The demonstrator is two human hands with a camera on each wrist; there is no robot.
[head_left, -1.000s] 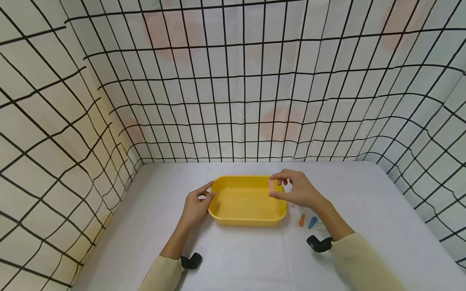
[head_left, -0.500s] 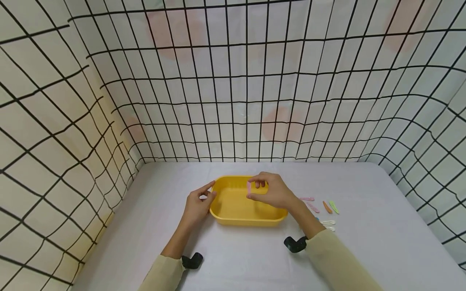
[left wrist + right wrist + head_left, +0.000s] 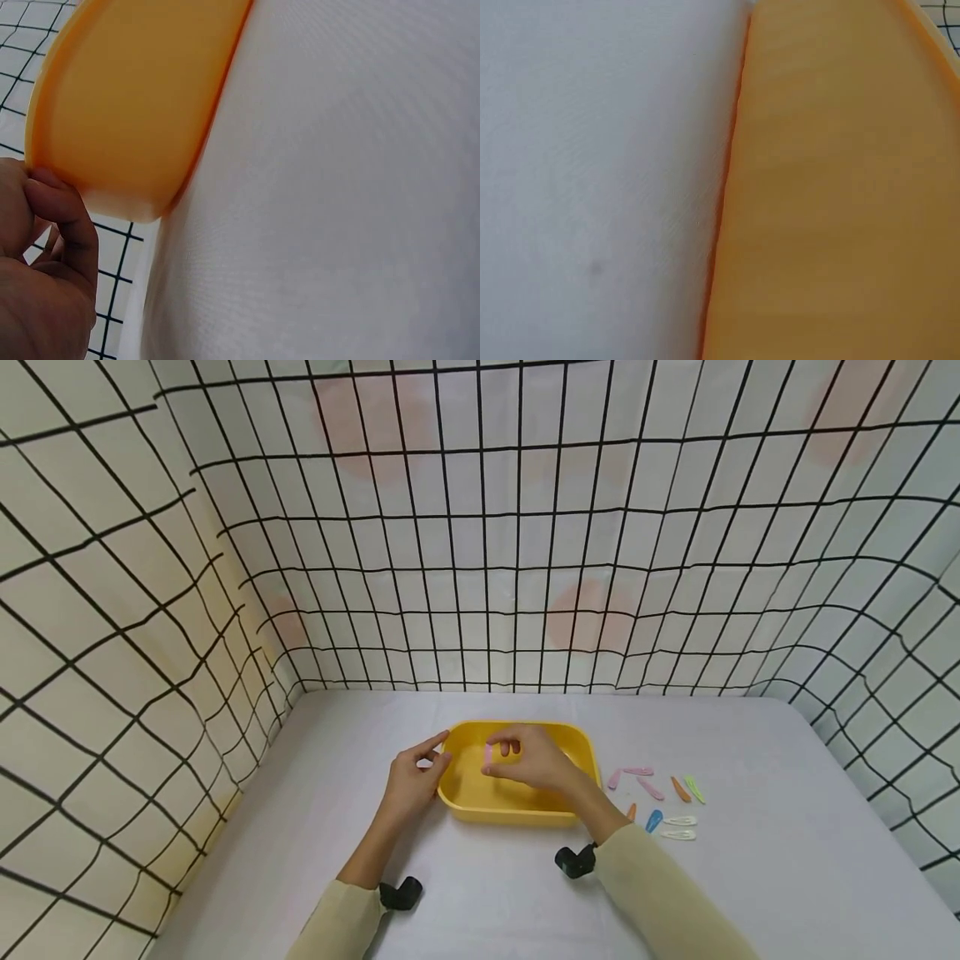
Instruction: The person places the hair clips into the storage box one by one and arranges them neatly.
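Observation:
A yellow plastic tray [image 3: 468, 800] stands on the white table. Thumb and fingers of my left hand [image 3: 409, 778] grip its left end; the left wrist view shows that hand [image 3: 56, 247] pinching the rim of the tray [image 3: 142, 90]. Over the tray's left half, my right hand [image 3: 534, 760] holds a small pink hair clip [image 3: 488, 753] upright between thumb and fingertip. Only the tray's side and the tablecloth show in the right wrist view.
Right of the tray lie several snap hair clips: pink ones [image 3: 650, 788], an orange one [image 3: 681, 789], a green one [image 3: 694, 789], a blue one [image 3: 654, 821] and white ones [image 3: 679, 835]. A black wire grid [image 3: 517, 568] encloses the table's back and sides.
My right hand has carried the pink hair clip leftward across the tray, uncovering the clips on the table. The left hand keeps its place at the tray's left end.

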